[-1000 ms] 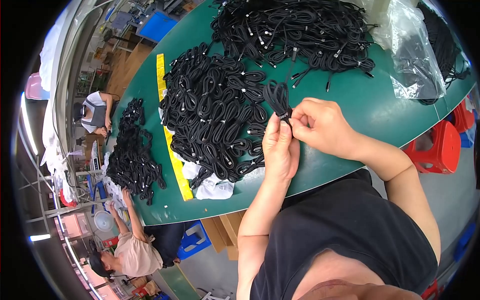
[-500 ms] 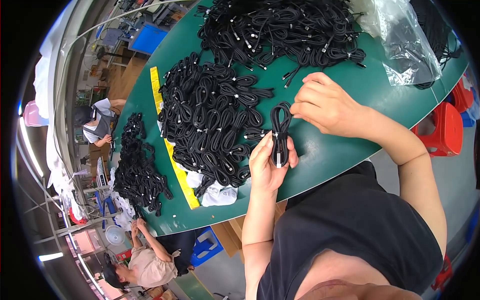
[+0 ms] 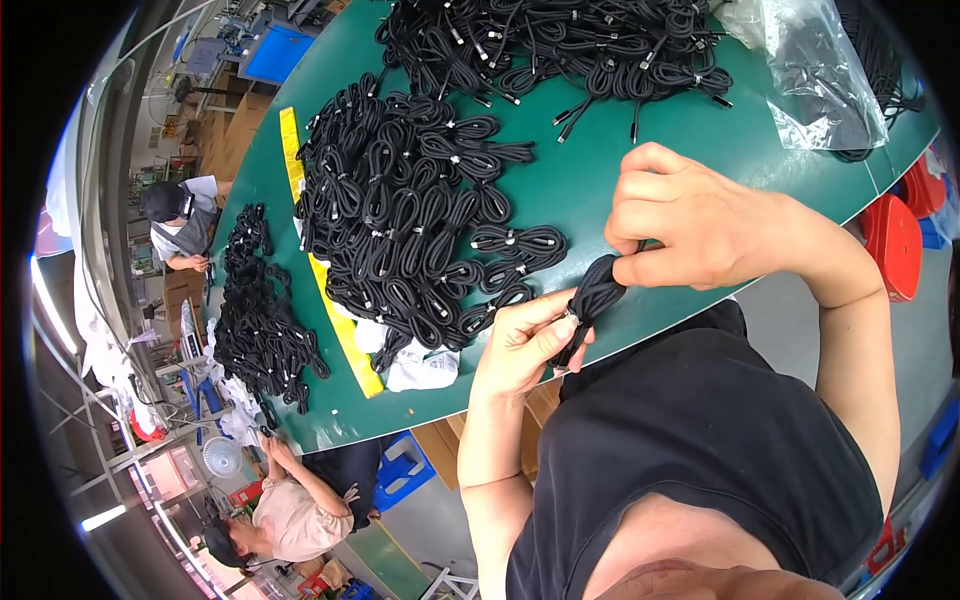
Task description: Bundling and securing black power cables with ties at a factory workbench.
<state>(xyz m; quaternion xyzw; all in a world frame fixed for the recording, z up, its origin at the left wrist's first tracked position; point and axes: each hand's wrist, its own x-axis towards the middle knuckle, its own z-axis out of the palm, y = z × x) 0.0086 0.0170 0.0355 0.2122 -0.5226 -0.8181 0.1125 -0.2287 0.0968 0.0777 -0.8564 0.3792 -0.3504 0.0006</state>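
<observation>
Over the near edge of the wide, smooth green table (image 3: 740, 130), the bare left hand (image 3: 525, 345) grasps the lower end of a black cable wound into a narrow looped bundle (image 3: 597, 290), its thumb pressed against it. The right hand (image 3: 690, 225), fingers curled, pinches the upper end, so the bundle is held tilted between both hands. Near the table's close edge lies a crumpled white plastic bag (image 3: 425, 370); on the table's left middle sits a broad pile of black tied cable coils (image 3: 400, 210), bordered by a long, flat yellow strip (image 3: 350, 345). Beyond the table's right edge stands a red plastic stool (image 3: 890, 245). At the table's left end, a co-worker in a beige top (image 3: 295, 520) reaches toward a smaller heap of black cables (image 3: 262, 335). On the table's far part spread a large mass of black cables with silvery ends (image 3: 560, 45) and, at its far right, a clear plastic bag (image 3: 825, 70)
</observation>
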